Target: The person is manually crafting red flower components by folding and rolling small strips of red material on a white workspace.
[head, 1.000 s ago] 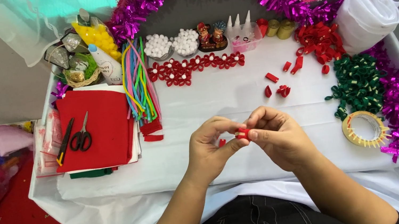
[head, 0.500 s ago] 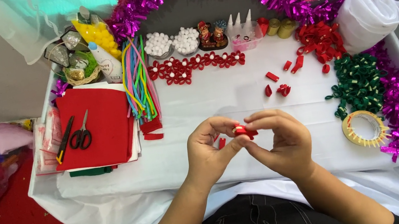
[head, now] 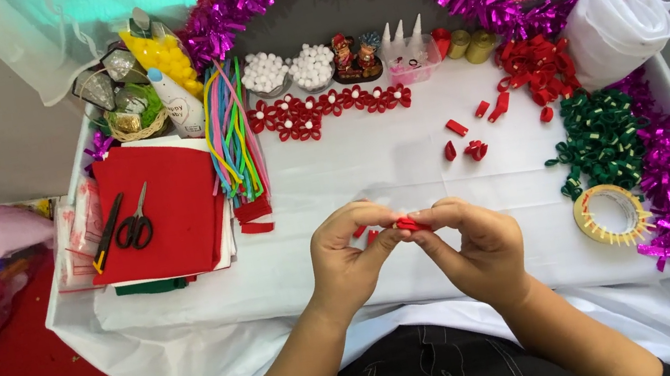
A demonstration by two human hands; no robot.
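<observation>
**Both hands pinched a small red ribbon piece at the centre of the frame**

At lower centre, the left hand and the right hand met fingertip to fingertip, each closed in a pinch on the same small red ribbon piece, held just above the white-covered table. To do this folding well, the judgement is that both pinches should stay close to the fold, with the ends kept even so the loop matches the finished ones. Those finished red ribbon flowers lay in a row at upper centre, and loose red loops sat right of centre.

As for packages: at upper left stood a clear pointed bag of yellow beads and, just beside it, a white bottle with a blue cap bearing a pale label. Clear flat packets lay at the left edge, beside a stack of red felt carrying black scissors. A roll of tape lay at the right, near green ribbon loops.
</observation>
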